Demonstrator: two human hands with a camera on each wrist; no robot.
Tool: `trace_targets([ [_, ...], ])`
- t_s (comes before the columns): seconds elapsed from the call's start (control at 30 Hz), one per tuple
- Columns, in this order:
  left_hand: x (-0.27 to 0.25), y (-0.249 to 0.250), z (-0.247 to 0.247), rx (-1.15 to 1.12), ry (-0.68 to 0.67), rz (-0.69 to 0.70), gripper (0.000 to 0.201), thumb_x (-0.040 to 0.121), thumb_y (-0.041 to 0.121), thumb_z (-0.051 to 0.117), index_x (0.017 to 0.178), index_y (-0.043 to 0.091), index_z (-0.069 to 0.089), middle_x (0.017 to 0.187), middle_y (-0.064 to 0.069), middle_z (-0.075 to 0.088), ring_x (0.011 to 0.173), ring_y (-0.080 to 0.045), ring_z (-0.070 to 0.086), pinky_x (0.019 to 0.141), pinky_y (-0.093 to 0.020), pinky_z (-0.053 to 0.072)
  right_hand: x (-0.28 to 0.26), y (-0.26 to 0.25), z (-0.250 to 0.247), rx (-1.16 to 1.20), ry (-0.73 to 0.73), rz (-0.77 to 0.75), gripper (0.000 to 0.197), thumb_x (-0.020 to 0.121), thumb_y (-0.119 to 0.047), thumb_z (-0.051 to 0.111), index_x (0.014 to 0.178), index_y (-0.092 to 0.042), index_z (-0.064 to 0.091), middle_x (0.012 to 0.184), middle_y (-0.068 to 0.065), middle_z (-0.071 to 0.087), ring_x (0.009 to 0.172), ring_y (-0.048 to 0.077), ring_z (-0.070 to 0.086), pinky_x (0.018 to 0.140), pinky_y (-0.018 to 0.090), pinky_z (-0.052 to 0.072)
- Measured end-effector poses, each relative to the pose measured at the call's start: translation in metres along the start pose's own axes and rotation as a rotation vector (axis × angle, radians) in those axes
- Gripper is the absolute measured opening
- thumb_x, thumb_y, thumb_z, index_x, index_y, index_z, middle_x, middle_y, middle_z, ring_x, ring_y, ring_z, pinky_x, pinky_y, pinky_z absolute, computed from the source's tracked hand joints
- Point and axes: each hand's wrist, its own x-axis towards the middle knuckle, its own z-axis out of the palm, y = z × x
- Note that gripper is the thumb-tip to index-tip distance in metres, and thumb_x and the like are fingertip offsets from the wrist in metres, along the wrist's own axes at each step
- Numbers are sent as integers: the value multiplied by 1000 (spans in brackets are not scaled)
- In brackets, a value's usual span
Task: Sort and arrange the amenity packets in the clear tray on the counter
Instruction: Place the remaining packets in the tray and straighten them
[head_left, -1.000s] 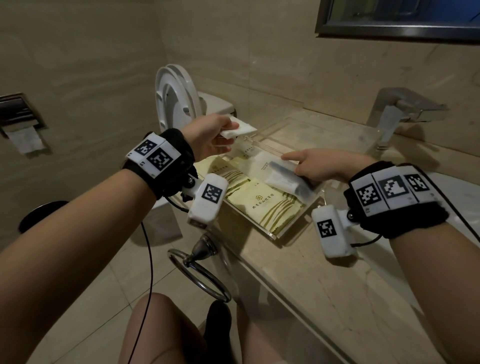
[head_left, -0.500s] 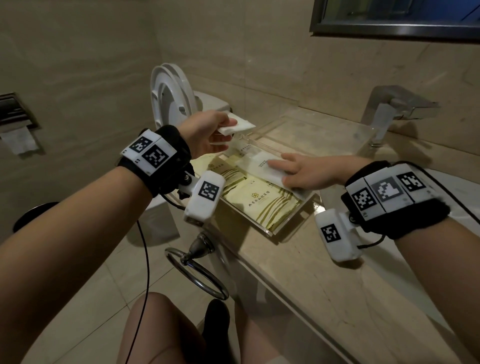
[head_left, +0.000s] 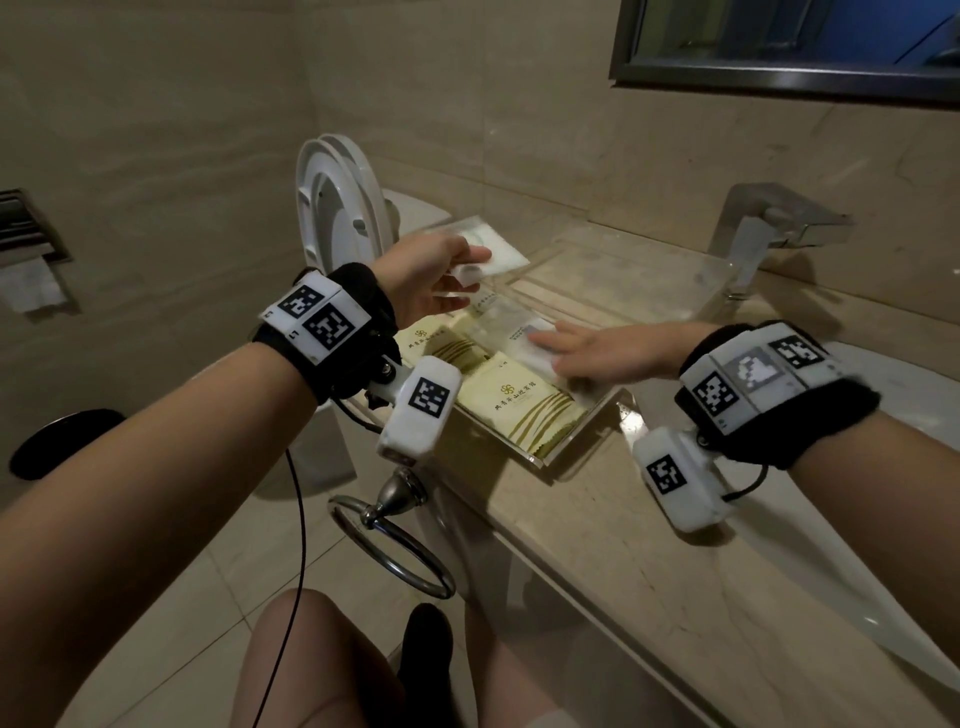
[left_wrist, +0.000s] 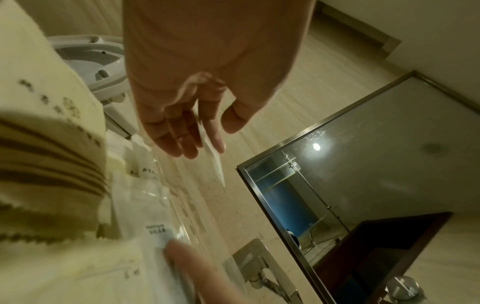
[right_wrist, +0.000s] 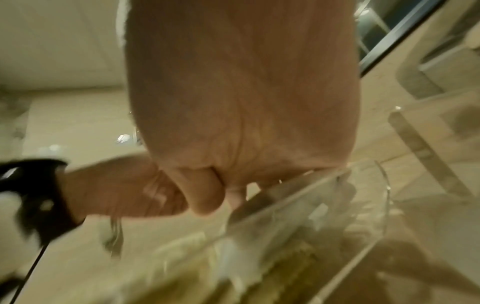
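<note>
From the head view we see our left hand a little higher than half a second ago, pinching a white packet above the far left end of the clear tray. Our right hand has slid further left over the tray, fingers straight and flat on a translucent packet lying over the yellow packets. The tray sits on a beige marble counter, a faucet behind it and a toilet to the left.

In the left wrist view the white packet is edge-on, clamped between the fingers.

The right wrist view is blurred; we cannot tell the fingers' pose there, only the tray's wall.
</note>
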Motion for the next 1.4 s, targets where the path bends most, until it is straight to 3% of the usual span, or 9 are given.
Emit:
trace_targets([
  [0.07,-2,0,0,21,-29,34,19,96,9,45,95,10,64,87,0,58,78,-11,57,73,-22,48,-4,-2,-5,150,188,-21,41,103,-22,28,143,-13,35,142,12,44,121,27,49,90,29,44],
  [0.17,-9,1,-4,111,-119,65,25,89,-9,46,82,10,61,83,-3,58,74,-13,59,74,-22,52,1,5,-18,499,466,14,38,101,-24,34,135,-11,47,133,8,52,113,21,52,91,28,42],
  [0.3,-15,2,-8,184,-199,84,29,87,-12,48,70,11,53,76,-3,56,67,-12,54,72,-24,54,8,0,-26,931,407,7,35,97,-33,44,122,-9,53,99,3,62,83,14,57,65,21,50],
  [0.43,-17,1,-10,245,-171,80,29,85,-10,56,73,14,46,74,-4,55,67,-15,56,62,-21,55,14,-15,-24,963,424,-48,17,95,-26,51,95,-12,60,82,-1,63,71,12,59,62,21,48],
  [0.67,-16,0,-16,151,-41,54,5,95,12,51,94,8,52,85,-7,59,70,-14,59,67,-23,53,20,-23,-30,995,688,-158,14,85,-2,60,87,-16,63,81,-4,63,66,6,57,51,14,46],
  [0.83,-11,4,-29,-196,-166,-164,56,98,46,31,117,-4,48,87,-15,67,67,-18,68,60,-24,57,18,-30,-32,739,779,-439,21,84,-2,63,77,-22,61,82,-9,61,75,0,56,62,8,47],
  [1.1,-10,-4,-28,-170,14,-60,19,91,1,51,105,1,64,83,-3,65,63,-8,63,54,-14,54,20,-31,-26,91,595,-417,41,80,-2,66,66,-39,57,114,-10,44,110,5,38,96,24,33],
  [1.23,-14,-5,-26,-179,39,4,21,92,-3,48,109,-1,60,84,-5,67,67,-10,66,57,-17,57,19,-33,-25,347,633,-372,47,78,15,44,65,-29,56,116,-2,51,108,12,46,88,23,39],
  [1.4,-18,-2,-25,-124,30,69,21,93,-2,48,110,-2,60,84,-5,65,72,-12,63,59,-17,56,26,-30,-37,831,717,-245,28,87,6,43,82,-20,53,83,-5,50,74,8,47,66,22,43],
])
